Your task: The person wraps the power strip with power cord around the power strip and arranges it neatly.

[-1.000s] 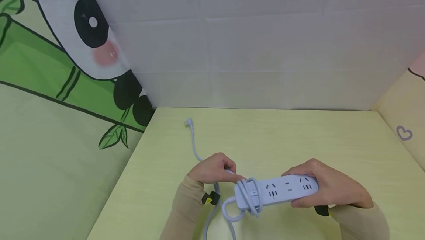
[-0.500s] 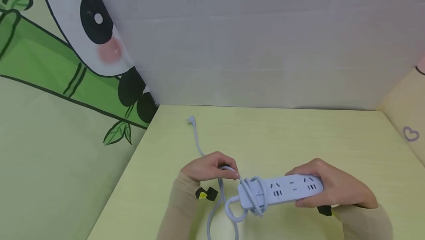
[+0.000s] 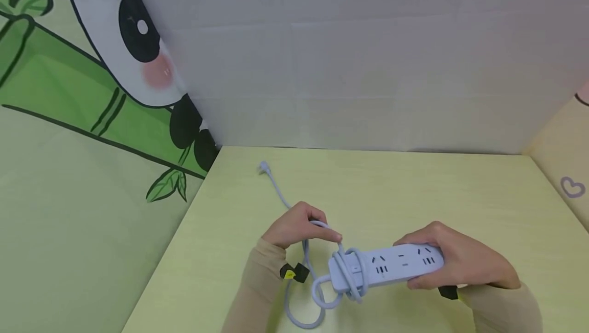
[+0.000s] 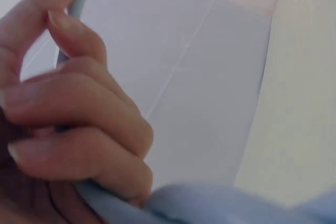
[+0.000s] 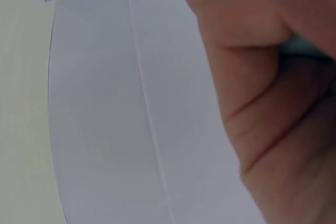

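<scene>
A white power strip (image 3: pixel 400 264) is held at its right end by my right hand (image 3: pixel 465 259), thumb in front and fingers behind. Its power cord (image 3: pixel 348 276) is wound a few turns round the strip's left end, with a loose loop beside it. Just up and left of those turns, my left hand (image 3: pixel 301 225) pinches the cord between thumb and forefinger. In the left wrist view the other fingers (image 4: pixel 79 103) are curled, and the cord runs blurred below them. The right wrist view shows mostly the back of my right hand (image 5: pixel 262 77); the strip is largely hidden there.
The cord's plug (image 3: pixel 264 168) lies toward the back left of the pale yellow table (image 3: pixel 414 190). A loop of slack cord (image 3: pixel 303 325) hangs near the front. A grey-white panel (image 3: pixel 345 82) stands behind, and a panda-and-bamboo printed panel (image 3: pixel 92 118) stands at left.
My left hand has drawn back from the strip, then risen and come nearer again with the cord. The slack loop has pulled up into view. My right hand keeps its grip.
</scene>
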A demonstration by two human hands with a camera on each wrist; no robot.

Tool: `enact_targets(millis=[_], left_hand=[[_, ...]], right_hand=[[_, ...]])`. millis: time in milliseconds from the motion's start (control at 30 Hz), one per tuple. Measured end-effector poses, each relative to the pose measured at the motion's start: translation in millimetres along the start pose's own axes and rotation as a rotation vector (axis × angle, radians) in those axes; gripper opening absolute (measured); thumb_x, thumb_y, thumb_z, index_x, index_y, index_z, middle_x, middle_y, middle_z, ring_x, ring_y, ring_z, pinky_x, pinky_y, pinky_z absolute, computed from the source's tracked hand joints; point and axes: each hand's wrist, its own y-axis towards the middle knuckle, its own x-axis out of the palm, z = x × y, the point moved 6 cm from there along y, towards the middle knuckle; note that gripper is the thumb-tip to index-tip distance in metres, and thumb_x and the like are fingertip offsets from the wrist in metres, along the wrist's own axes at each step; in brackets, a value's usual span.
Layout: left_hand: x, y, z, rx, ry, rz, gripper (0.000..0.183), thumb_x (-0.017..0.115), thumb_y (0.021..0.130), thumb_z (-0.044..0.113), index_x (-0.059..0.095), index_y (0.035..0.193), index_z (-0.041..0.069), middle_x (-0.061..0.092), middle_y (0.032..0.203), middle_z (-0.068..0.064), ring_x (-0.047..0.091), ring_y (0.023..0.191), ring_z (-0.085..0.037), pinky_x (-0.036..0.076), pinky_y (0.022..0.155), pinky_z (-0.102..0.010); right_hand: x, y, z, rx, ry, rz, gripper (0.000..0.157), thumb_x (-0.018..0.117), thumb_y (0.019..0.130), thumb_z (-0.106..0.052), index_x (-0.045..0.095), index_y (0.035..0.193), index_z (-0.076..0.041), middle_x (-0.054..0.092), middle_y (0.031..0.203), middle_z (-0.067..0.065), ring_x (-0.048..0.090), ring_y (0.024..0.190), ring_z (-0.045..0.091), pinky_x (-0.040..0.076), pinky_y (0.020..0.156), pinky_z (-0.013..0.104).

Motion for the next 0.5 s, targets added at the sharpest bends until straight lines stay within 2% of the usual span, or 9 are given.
enact_targets(millis=[133, 300, 500], left_hand=[[-0.9, -2.7, 0.6, -0.055, 0.014, 0.036, 0.037, 0.087, 0.078, 0.038, 0.066, 0.063, 0.01, 0.035, 0.057, 0.009, 0.029, 0.061, -0.011, 0.025, 0.06, -0.027], [-2.0, -6.3, 4.8, -0.083, 0.026, 0.043, 0.031, 0.082, 0.083, 0.039, 0.072, 0.068, 0.014, 0.04, 0.059, 0.009, 0.034, 0.064, -0.011, 0.027, 0.063, -0.027], [-3.0, 1.8, 10.3, -0.116, 0.043, 0.104, 0.03, 0.081, 0.084, 0.041, 0.074, 0.07, 0.015, 0.044, 0.061, 0.01, 0.036, 0.066, -0.011, 0.029, 0.063, -0.028]], right_hand=[[1.9, 2, 2, 0.043, -0.005, -0.002, 0.036, 0.08, 0.087, -0.012, 0.07, 0.121, -0.019, 0.075, 0.108, -0.005, 0.072, 0.086, 0.009, 0.058, 0.07, 0.026], [4.8, 5, 5, 0.108, -0.012, -0.011, 0.031, 0.08, 0.089, -0.018, 0.071, 0.118, -0.022, 0.076, 0.106, -0.007, 0.072, 0.087, 0.009, 0.057, 0.072, 0.025], [-10.6, 7, 19, 0.155, -0.031, -0.026, 0.028, 0.08, 0.088, -0.022, 0.072, 0.114, -0.024, 0.076, 0.102, -0.009, 0.071, 0.084, 0.007, 0.056, 0.07, 0.025]])
